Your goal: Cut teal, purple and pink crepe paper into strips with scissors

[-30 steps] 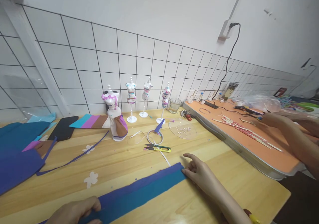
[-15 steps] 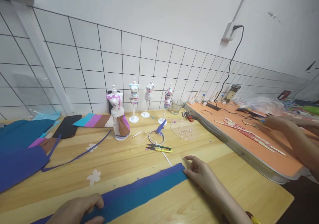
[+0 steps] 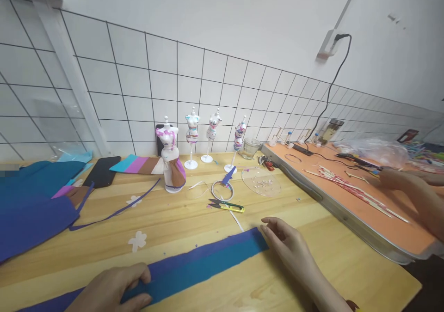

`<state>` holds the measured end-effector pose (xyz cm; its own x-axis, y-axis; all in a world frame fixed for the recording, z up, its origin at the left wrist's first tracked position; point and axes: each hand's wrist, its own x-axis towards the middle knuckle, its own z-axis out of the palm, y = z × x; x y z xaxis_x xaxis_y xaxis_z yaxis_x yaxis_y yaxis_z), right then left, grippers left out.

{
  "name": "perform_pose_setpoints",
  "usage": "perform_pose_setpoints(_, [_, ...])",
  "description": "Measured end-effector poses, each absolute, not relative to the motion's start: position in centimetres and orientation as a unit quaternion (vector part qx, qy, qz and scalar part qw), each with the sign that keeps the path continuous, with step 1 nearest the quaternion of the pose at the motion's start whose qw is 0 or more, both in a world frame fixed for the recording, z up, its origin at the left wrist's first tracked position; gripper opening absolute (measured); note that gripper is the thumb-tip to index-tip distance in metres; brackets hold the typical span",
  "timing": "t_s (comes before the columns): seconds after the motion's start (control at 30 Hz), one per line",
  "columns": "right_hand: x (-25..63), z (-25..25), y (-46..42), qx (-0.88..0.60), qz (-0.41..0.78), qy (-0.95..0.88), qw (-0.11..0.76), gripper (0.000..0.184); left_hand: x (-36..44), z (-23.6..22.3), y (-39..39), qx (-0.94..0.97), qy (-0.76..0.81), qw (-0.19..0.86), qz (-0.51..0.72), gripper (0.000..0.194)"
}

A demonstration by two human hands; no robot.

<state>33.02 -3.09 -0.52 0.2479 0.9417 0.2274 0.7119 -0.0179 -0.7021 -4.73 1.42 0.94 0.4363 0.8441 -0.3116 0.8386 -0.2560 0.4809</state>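
Long blue-and-purple felt strip (image 3: 194, 268) lies flat on the light wooden table (image 3: 347, 275), stretched between both hands. Left hand (image 3: 111, 291) pinches its near end, fingers closed over the felt. Right hand (image 3: 289, 247) rests at the far end, fingers loose and apart, fingertips touching the strip's edge. Just beyond the right hand: yellow-handled thread snips (image 3: 227, 205) and a clear round ring (image 3: 222, 190). Farther back, 4 small white dress-form mannequins (image 3: 192, 136) stand upright. Beyond the left hand, a pile of blue and purple felt sheets (image 3: 31, 205). Right of the right hand, another person's hand (image 3: 404, 182) over an orange work mat (image 3: 364, 210).
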Motion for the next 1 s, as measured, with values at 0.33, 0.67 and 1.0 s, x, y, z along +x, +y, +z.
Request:
perform_pose_setpoints(0.33, [28.1, 1.9, -4.7, -0.436, 0.089, -0.864, 0.237, 0.022, -4.3, 2.3, 0.9, 0.786, 0.542, 0.299, -0.014, 0.017])
perform_pose_setpoints(0.67, [27.6, 1.8, -4.4, -0.433, 0.071, -0.874, 0.209, 0.018, -4.4, 2.9, 0.7, 0.774, 0.549, 0.315, -0.015, 0.023])
perform_pose_setpoints(1.0, [28.4, 0.9, -4.1, -0.392, -0.017, -0.903, 0.173, 0.017, -9.2, 4.2, 1.0, 0.756, 0.561, 0.330, -0.066, 0.013])
